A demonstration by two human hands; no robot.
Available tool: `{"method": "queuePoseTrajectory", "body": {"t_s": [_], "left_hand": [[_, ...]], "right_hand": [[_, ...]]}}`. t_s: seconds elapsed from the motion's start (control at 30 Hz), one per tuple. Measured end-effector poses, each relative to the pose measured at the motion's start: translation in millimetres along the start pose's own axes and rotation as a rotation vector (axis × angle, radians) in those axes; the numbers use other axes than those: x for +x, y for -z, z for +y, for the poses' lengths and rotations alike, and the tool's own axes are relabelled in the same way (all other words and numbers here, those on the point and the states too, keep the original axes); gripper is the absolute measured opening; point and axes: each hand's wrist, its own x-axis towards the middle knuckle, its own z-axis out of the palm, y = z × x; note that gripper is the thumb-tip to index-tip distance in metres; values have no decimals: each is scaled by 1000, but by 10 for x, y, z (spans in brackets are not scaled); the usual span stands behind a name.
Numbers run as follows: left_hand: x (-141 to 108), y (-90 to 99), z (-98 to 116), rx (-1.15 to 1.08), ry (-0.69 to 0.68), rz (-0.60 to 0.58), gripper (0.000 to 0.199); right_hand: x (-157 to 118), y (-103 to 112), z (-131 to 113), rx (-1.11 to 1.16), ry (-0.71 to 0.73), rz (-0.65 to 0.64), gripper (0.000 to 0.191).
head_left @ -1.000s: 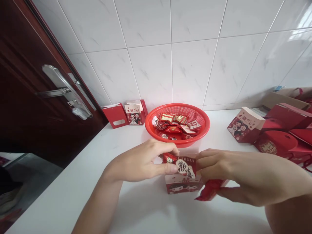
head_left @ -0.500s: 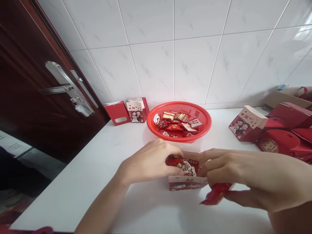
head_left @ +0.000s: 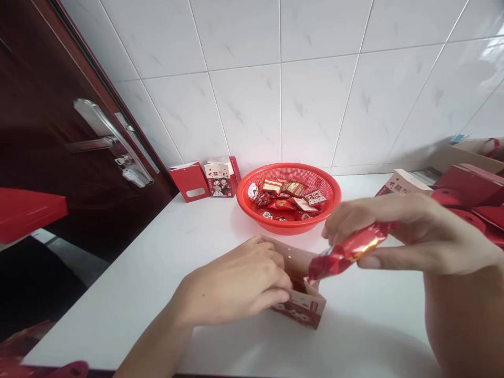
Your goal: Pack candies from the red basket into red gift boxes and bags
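Observation:
In the head view, an open red and cream paper candy box with printed cartoon figures stands on the white table, turned at an angle. My left hand is closed on the box's left side, its thumb against the front wall; the other fingertips are partly hidden. To the right, my right hand pinches a shiny red wrapped candy between thumb and fingers. One end of this wrapper hangs over the box's right edge. Most of the box's contents are hidden. Behind the box is a red plastic basket of wrapped candies.
Two small boxes stand by the tiled wall at the left. A pile of red boxes and a brown carton are at the right. A red object shows at the left edge, before the dark door.
My right hand has risen out of the box area with the red candy. The box has turned and tilted slightly under my left hand. A red object has appeared at the left edge.

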Motion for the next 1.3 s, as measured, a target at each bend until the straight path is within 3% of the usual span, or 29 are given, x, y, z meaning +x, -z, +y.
{"method": "queuePoseTrajectory", "body": {"t_s": [0.1, 0.23, 0.37, 0.6, 0.83, 1.03, 1.17, 1.3], "left_hand": [[-32, -48, 52, 27, 10, -42, 23], [-56, -115, 79, -76, 70, 33, 22], [-51, -162, 114, -210, 93, 22, 30], [-115, -173, 118, -127, 103, 44, 29], [-211, -102, 70, -80, 94, 55, 29], [-290, -64, 24, -111, 127, 73, 32], [-323, -51, -19, -97, 232, 72, 28], [-354, -52, -64, -63, 270, 102, 26]], "right_hand": [[-29, -129, -87, 85, -15, 277, 13], [5, -364, -185, 200, -176, 309, 14], [135, -514, -113, 111, -191, 338, 11], [214, -543, 28, -211, -271, 212, 14], [198, -518, 18, -564, -376, 200, 18], [211, -502, 40, -612, -367, 152, 19], [197, -504, 71, -536, -339, 45, 7], [233, -549, 71, -472, -304, 11, 22]]}}
